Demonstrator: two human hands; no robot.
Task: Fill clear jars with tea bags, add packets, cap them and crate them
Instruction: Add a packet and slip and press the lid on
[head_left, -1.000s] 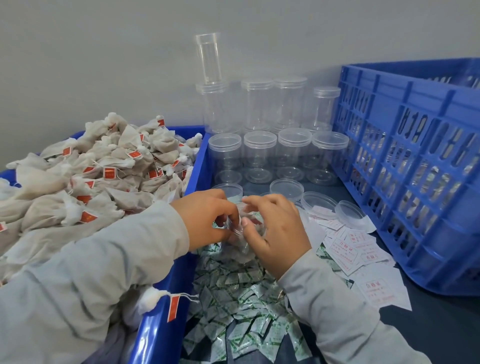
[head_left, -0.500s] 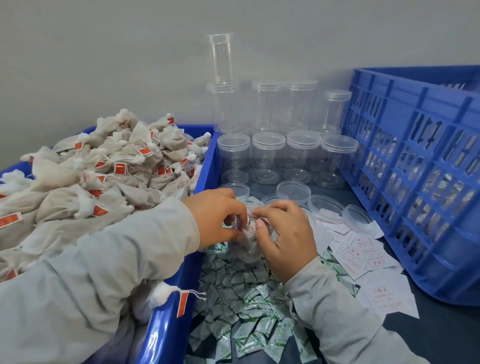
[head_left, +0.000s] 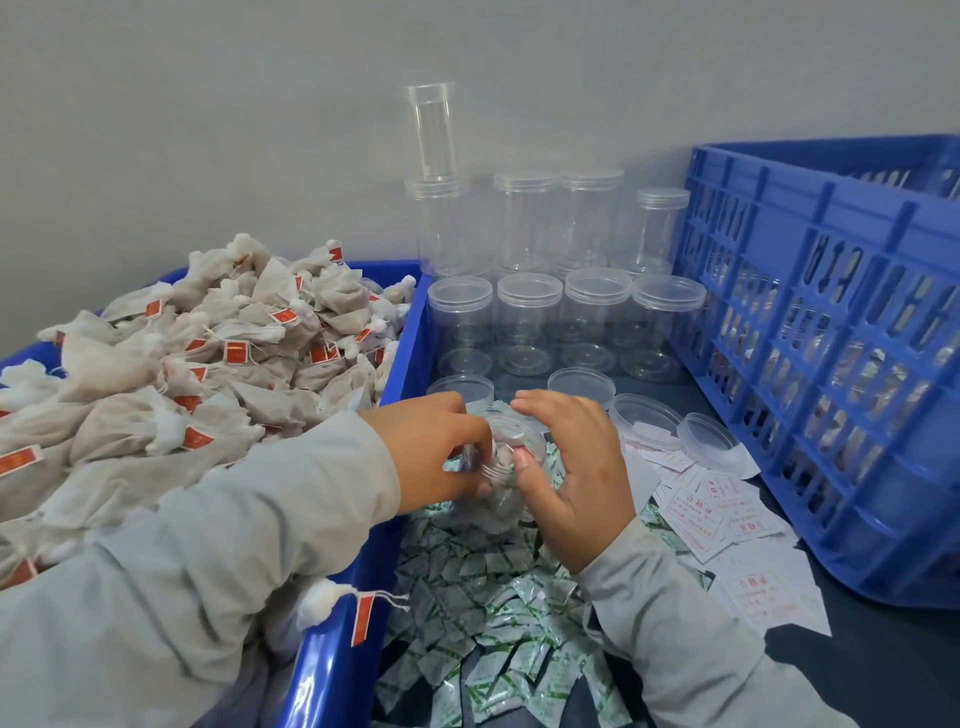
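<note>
A clear jar (head_left: 506, 486) with tea bags inside sits uncapped between my hands, above the pile of green-and-white packets (head_left: 493, 613). My left hand (head_left: 434, 449) holds the jar's rim from the left, fingers curled at its mouth. From the right my right hand (head_left: 569, 467) touches the jar, its thumb at the rim and its fingers spread over the mouth. Tea bags (head_left: 208, 364) with red tags fill the blue bin (head_left: 400, 358) at left. Loose clear lids (head_left: 647, 415) lie behind the jar.
Empty capped jars (head_left: 530, 317) stand in rows against the grey wall, with a tall narrow tube (head_left: 431, 130) on one. A blue slatted crate (head_left: 831, 332) stands at right. White paper labels with red print (head_left: 711, 509) lie scattered beside the packets.
My right hand's fingers have spread out from a tight pinch over the jar mouth. Both hands stay on the same jar, and the head camera has shifted slightly.
</note>
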